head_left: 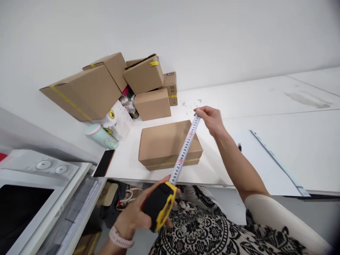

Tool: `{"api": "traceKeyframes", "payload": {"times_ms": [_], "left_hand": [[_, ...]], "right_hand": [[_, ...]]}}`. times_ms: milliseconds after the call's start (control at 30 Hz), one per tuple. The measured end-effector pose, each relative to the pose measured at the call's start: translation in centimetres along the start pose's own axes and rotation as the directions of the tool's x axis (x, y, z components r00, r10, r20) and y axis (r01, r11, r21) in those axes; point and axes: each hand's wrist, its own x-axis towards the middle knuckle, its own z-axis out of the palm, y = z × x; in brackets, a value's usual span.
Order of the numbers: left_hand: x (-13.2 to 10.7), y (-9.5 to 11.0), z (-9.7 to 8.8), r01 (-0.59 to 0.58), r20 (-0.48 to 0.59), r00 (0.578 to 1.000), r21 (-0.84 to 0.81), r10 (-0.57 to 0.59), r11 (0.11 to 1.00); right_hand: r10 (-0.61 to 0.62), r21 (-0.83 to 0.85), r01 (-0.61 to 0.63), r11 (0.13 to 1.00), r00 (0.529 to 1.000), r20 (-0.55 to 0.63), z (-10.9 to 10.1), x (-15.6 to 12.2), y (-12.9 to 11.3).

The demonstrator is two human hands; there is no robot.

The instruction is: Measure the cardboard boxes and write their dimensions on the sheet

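Note:
My left hand [138, 214] is wrapped round the black and yellow case of a tape measure [159, 206], held below the table's front edge. Its white blade [186, 147] runs up and away over the right part of a closed cardboard box [166, 141] with a yellow tape band, lying flat on the white table [265, 106]. My right hand [211, 118] pinches the blade's far end just past the box's back right corner.
Several cardboard boxes [87, 90] are stacked at the back left against the wall. A mint-coloured bottle [102, 136] lies on its side, a black phone [104, 163] lies near the table corner, and a paper sheet with a ruler [276, 159] lies right. A white appliance [34, 191] stands at the lower left.

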Motion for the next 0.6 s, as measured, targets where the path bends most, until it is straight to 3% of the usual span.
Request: {"api": "traceKeyframes", "payload": {"times_ms": [100, 300, 433, 600], "left_hand": [[3.2, -2.2, 3.2, 0.007, 0.068, 0.998, -0.108, 0.0, 0.994], [7.3, -3.3, 8.5, 0.062, 0.069, 0.997, -0.26, -0.046, 0.964], [8.1, -4.0, 9.5, 0.077, 0.075, 0.995, -0.279, -0.058, 0.957], [8.2, -4.7, 9.3, 0.084, 0.089, 0.994, -0.301, -0.06, 0.95]], "right_hand": [[0.142, -0.057, -0.135, 0.989, 0.977, 0.16, 1.5, 2.2, 2.0], [0.344, -0.258, -0.283, 0.924, 0.909, 0.235, 3.2, 2.9, 4.6], [0.376, -0.269, -0.308, 0.913, 0.89, 0.257, 3.1, 2.6, 4.9], [0.415, -0.178, -0.378, 0.908, 0.867, 0.277, 2.9, 2.3, 5.7]]}}
